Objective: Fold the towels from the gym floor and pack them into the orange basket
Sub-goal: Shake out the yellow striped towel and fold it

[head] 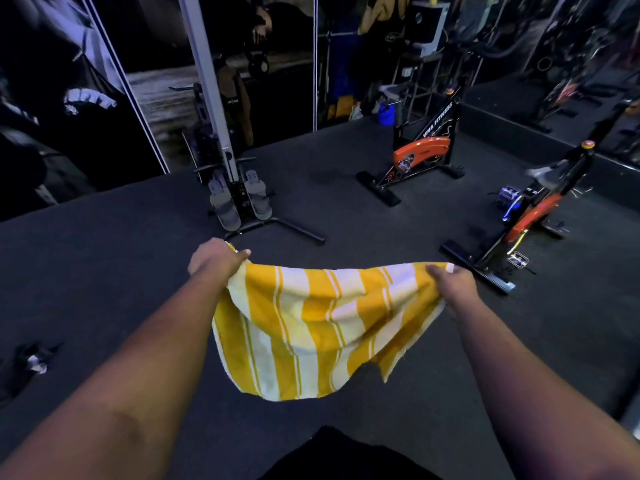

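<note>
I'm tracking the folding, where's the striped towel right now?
Centre of the head view, the striped towel hangs between the left hand and right hand, above the floor.

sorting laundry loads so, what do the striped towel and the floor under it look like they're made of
Striped towel: looks like soft terry cotton, matte and fuzzy; it sags and drapes between the left hand and right hand. Floor: probably dark rubber gym matting, going by its flat, speckled, non-shiny surface.
</note>
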Tool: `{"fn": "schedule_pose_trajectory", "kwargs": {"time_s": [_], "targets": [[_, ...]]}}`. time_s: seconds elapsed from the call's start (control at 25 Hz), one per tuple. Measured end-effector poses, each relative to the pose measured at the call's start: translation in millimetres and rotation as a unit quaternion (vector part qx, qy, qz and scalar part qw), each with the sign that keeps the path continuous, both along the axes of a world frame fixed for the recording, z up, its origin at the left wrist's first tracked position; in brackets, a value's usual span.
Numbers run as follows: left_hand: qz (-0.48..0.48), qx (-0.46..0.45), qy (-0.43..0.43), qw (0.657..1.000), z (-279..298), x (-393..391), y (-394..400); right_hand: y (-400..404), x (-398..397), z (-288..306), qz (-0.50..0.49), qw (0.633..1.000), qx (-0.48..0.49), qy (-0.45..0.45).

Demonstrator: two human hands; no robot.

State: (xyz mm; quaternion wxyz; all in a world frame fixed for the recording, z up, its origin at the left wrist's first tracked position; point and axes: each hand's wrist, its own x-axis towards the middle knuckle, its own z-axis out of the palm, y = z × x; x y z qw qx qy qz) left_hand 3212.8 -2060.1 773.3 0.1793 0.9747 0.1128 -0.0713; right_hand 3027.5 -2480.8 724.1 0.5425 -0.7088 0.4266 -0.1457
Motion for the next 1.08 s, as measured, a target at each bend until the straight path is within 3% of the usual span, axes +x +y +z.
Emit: {"fn": "schedule_pose_trajectory", "kwargs": {"time_s": [0.12, 0.2, 0.32, 0.4, 0.48, 0.56, 0.64, 0.88, 1.0, 1.08], "targets": [[0.032, 0.032, 0.022, 0.999, -3, -2, 16, -10, -10, -8, -0.077, 0.997, -0.028, 0.013], [0.042, 0.000, 0.048, 0.998, -6, -1, 23, -16, -14, -9, -0.084, 0.996, -0.025, 0.019], [0.013, -0.245, 0.075, 0.967, -15, -2, 13, -7, -14, -7, -0.015, 0.999, 0.026, 0.011], [-0.039, -0.304, 0.107, 0.946, -20, -11, 1, 3, -14, -7, 0.027, 0.998, 0.048, 0.002], [-0.115, -0.234, 0.111, 0.959, -29, -16, -7, 8, -14, -10, 0.067, 0.997, 0.032, 0.015], [-0.201, -0.051, 0.064, 0.976, -33, -19, -7, 7, -17, -14, 0.097, 0.994, -0.018, 0.047], [-0.251, 0.074, 0.004, 0.965, -39, -22, -4, 5, -21, -16, 0.099, 0.989, -0.082, 0.072], [-0.221, 0.135, -0.082, 0.962, -43, -24, -2, 3, -32, -9, 0.054, 0.935, -0.304, 0.173], [-0.175, 0.118, -0.104, 0.972, -45, -24, 1, 0, -34, -17, 0.068, 0.936, -0.344, 0.034], [-0.153, 0.032, -0.153, 0.976, -49, -25, 1, 0, -36, -16, 0.081, 0.964, -0.237, -0.085]]}}
